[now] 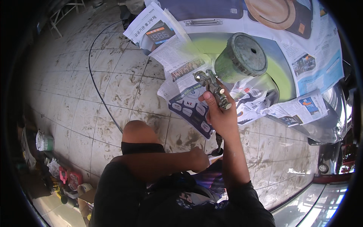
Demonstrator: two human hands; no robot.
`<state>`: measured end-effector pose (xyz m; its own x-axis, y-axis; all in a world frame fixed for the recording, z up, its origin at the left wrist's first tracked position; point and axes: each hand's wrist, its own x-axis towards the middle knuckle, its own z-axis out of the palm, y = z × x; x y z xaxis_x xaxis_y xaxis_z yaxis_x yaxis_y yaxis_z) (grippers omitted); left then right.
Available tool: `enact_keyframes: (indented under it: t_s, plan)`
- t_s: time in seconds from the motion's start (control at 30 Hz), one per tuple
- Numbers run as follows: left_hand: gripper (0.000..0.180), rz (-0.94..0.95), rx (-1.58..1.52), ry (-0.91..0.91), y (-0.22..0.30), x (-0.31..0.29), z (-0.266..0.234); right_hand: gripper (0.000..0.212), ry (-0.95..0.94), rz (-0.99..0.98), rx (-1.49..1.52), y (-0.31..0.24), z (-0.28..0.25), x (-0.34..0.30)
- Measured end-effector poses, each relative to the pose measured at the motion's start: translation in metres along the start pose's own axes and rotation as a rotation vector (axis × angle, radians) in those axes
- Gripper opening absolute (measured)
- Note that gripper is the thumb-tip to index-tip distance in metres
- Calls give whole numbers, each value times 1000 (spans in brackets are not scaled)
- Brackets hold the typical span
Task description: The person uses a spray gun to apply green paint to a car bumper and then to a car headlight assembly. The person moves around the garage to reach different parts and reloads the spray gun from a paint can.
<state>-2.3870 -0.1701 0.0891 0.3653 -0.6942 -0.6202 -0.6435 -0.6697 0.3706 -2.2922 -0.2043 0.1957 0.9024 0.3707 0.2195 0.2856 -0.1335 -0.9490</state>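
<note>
"Silver spray gun point(216, 89) toward one o'clock: who has it?"
"The right hand point(223, 119), curled around it, hiding its handle."
"And the left hand point(198, 159), near five o'clock?"
"Its fingers are hidden; I can't tell whether they're gripping anything."

Spray gun point(211, 84), gripped by my right hand point(223, 117): bare metal, glossy, smooth-turned fittings. Cup point(226, 66), attached, just right of the gun's nozzle end: dull, paint-filmed sides; lid point(252, 56) matt, blotched, ribbed at the rim. Panel point(285, 70), beyond the gun: smooth, paint-coated. Newspaper sheets point(172, 58), around the gun: thin paper, matt, creased. Car body point(328, 120), right of the gun: high-gloss. Hose point(91, 72), left of the gun: smooth, rubber-like. Floor tiles point(113, 89), below the gun: scuffed, smeared.
</note>
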Motion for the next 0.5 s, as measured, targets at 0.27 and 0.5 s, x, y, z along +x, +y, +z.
enact_keyframes:
  t_s: [0.27,0.5]
  plan:
    - [32,49,-8,0,-5,-3,9,60,216,247,174,70,-40,-78]
    - [31,-8,16,-58,-6,5,3,58,394,349,281,89,-88,-121]
